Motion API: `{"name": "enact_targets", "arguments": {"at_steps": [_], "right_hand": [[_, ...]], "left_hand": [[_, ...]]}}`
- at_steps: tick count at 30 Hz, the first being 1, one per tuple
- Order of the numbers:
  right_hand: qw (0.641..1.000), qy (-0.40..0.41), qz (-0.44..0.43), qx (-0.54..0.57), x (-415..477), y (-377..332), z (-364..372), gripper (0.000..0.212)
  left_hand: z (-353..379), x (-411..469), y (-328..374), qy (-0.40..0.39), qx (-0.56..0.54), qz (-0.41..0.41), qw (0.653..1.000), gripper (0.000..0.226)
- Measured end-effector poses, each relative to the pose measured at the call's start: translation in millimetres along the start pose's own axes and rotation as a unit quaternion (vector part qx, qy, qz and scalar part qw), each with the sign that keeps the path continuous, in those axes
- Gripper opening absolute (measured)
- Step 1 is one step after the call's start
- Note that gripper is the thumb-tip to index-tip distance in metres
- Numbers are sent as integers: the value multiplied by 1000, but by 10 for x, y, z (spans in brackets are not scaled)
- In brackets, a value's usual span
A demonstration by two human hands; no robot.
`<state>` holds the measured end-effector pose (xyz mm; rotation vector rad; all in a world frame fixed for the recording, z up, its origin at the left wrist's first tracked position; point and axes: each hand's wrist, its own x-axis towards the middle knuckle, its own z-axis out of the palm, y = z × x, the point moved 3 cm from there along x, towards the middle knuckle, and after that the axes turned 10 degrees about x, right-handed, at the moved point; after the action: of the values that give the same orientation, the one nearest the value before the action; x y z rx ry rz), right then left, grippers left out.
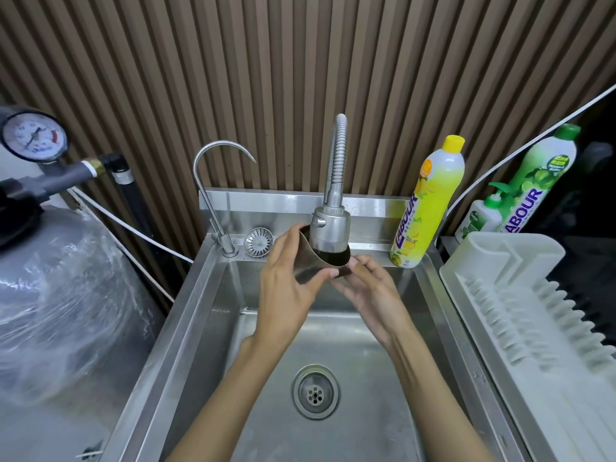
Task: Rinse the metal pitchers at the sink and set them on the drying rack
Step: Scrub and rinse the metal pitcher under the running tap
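**Left hand** (283, 288): grips the left wall of the metal pitcher (311, 266), thumb across its front.

**Right hand** (370, 295): pinches the pitcher's lower right side, likely to steady it.

**Pitcher:** held above the sink (186, 311) near its back edge. The mouth sits around the faucet spray head (330, 228), evidently so water lands inside.
- Long axis near upright, base tipped toward the person.
- Mouth faces up, spout peak at back-left.
- Water flow: cannot tell.

**Drying rack** (520, 295): just beside the sink's right edge.

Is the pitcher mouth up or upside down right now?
Mouth up: the left hand and right hand hold the pitcher with its dark opening facing the sprayer head just above it.
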<state>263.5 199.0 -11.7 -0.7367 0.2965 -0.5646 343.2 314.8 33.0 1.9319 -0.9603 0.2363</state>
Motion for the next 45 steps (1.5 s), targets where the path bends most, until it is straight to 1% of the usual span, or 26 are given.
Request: {"name": "enact_targets", "arguments": {"at_steps": [4,6,7,8,10,12,13,14,16,17,18,19,20,21,23,25,27,29,31,34,37,39,40,42,44,45], "right_hand": [[992,58,-8,-111,-89,-12,-6,15],[983,92,-13,-160,-150,-68,-7,15],[978,109,-13,-179,-176,-106,-6,16],[972,126,-13,-196,-199,-157,-5,19],[957,157,-19,-244,-236,-285,10,24],[929,183,-38,-321,-270,-425,42,28],[908,193,-51,-369,-287,-482,61,29],[884,199,-67,-417,-302,-532,91,31],[835,200,-106,-501,-324,-596,158,32],[816,197,-124,-529,-331,-613,182,32],[804,192,-140,-545,-334,-625,196,32],[799,185,-152,-551,-328,-633,197,32],[804,178,-159,-545,-312,-638,187,32],[819,170,-163,-523,-286,-629,166,30],[875,153,-150,-435,-207,-573,99,26],[934,127,-122,-312,-116,-473,38,25],[972,96,-95,-193,-41,-359,-11,25],[992,61,-58,-98,2,-260,-31,25],[996,43,-22,-70,13,-168,-33,22],[996,40,9,-85,-14,-44,-34,19],[993,54,12,-104,-74,-4,-9,19],[985,85,-4,-148,-113,-29,6,22],[979,105,-18,-176,-137,-50,13,23],[956,151,-57,-244,-195,-123,41,27],[922,186,-91,-327,-251,-223,80,29],[905,194,-103,-364,-274,-277,101,29]], "left_hand": [[-74,23,11,3,77,-34,996,62],[-55,22,-14,-20,105,-58,993,54],[-35,23,-40,-40,103,-76,991,51],[-14,20,-66,-64,82,-98,990,50],[31,5,-112,-120,14,-144,982,40],[110,-33,-153,-179,-63,-184,964,30],[168,-67,-184,-205,-117,-204,950,28],[221,-105,-203,-225,-178,-221,932,29],[320,-170,-248,-239,-278,-239,899,42],[356,-192,-259,-238,-304,-238,891,50],[391,-213,-258,-232,-319,-233,889,55],[417,-228,-259,-223,-328,-226,890,58],[436,-234,-256,-209,-333,-223,892,61],[447,-228,-249,-192,-337,-220,895,62],[452,-204,-225,-143,-345,-213,903,61],[433,-179,-207,-92,-340,-205,913,70],[373,-165,-199,-47,-286,-168,942,71],[264,-139,-151,-23,-196,-117,973,66],[182,-83,-125,-13,-131,-90,987,71],[81,36,-118,-34,-56,-82,994,74],[6,99,-124,-56,-10,-80,995,70],[4,111,-197,-82,36,-91,992,62],[5,106,-218,-99,43,-96,990,55],[9,79,-240,-132,18,-113,985,43],[33,27,-244,-177,-32,-139,974,33],[62,-7,-248,-201,-74,-153,965,32]]}}
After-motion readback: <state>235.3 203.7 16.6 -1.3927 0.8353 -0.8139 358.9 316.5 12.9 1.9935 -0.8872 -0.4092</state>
